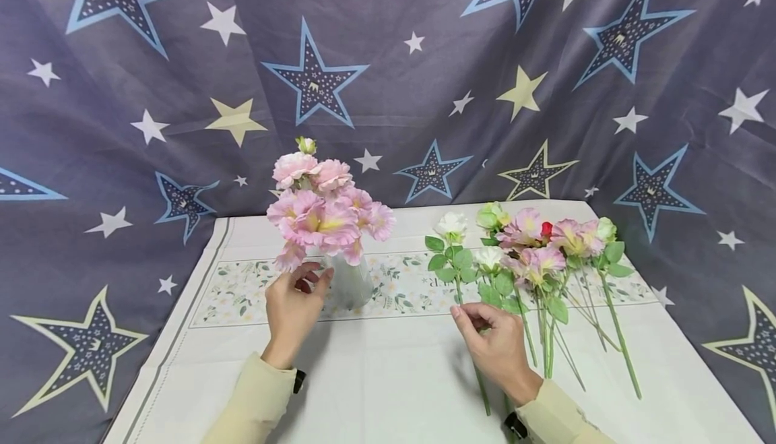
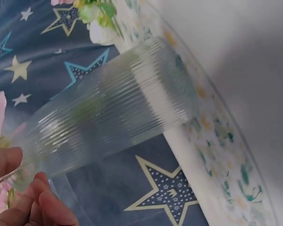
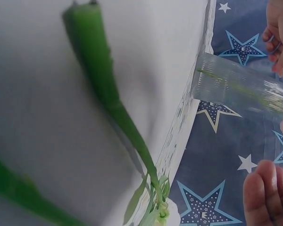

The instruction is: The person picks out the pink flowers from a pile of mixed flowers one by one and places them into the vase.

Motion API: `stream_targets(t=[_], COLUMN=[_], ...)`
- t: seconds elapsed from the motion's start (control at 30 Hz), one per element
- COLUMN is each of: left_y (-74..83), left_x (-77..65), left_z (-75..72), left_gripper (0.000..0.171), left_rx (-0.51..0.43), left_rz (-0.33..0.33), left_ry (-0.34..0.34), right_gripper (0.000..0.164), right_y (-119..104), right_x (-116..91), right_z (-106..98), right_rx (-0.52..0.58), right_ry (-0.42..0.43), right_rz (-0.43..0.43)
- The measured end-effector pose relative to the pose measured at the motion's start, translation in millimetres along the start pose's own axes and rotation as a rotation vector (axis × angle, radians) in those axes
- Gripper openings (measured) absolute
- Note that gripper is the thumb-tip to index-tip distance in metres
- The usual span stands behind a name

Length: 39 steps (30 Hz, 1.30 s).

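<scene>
One left hand (image 1: 296,309) bends slightly parted fingers beside the ribbed, clear vase (image 1: 353,287) at left; the right hand (image 1: 498,346) bends above a smooth green stem (image 1: 482,390) at right, its grip I cannot tell.

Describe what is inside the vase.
Inside the vase, a green stem can be seen; in the head view, pink flowers cover its mouth, which cannot be seen there.

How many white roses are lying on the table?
2: one white rose nearest the glass vase; another white rose to its lower right in the head view. More could be hidden under the pink flowers alongside.
</scene>
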<state>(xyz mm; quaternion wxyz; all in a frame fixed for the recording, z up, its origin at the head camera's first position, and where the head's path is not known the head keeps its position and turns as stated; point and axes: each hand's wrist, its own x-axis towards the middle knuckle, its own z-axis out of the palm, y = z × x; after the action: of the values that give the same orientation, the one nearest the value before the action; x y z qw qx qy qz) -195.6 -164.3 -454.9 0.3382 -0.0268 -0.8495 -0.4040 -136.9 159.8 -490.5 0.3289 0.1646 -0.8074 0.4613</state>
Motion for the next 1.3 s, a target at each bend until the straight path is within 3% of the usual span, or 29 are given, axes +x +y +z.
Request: stream_targets(t=[0.27, 0.6, 0.8, 1.07, 1.3], left_y=[1.2, 8.7, 13.0, 15.0, 17.3], left_x=[-14.0, -27.1, -33.8, -43.6, -51.2], left_z=[6.4, 11.9, 17.6, 26.6, 34.6], left_gripper=[0.015, 0.015, 0.015, 0.022, 0.034], left_rx=[0.064, 0.048, 0.051, 0.023, 0.097], left_rz=[-0.014, -0.083, -0.089, 0.010, 0.140], left_ry=[-0.064, -0.194, -0.267, -0.308, -0.331], right_gripper=[0.005, 0.002, 0.005, 0.008, 0.015], right_y=[2.1, 6.3, 10.2, 12.1, 16.9], right_x=[3.6, 7.9, 11.8, 14.1, 17.7], right_z=[-5.6, -15.9, -23.8, -34.8, -49.1], right_rx=[-0.014, -0.045, -0.093, -0.172, -0.264], right_ry=[-0.013, -0.007, 0.000, -0.065, -0.122], right_rz=[0.016, 0.021, 0.032, 0.113, 0.138])
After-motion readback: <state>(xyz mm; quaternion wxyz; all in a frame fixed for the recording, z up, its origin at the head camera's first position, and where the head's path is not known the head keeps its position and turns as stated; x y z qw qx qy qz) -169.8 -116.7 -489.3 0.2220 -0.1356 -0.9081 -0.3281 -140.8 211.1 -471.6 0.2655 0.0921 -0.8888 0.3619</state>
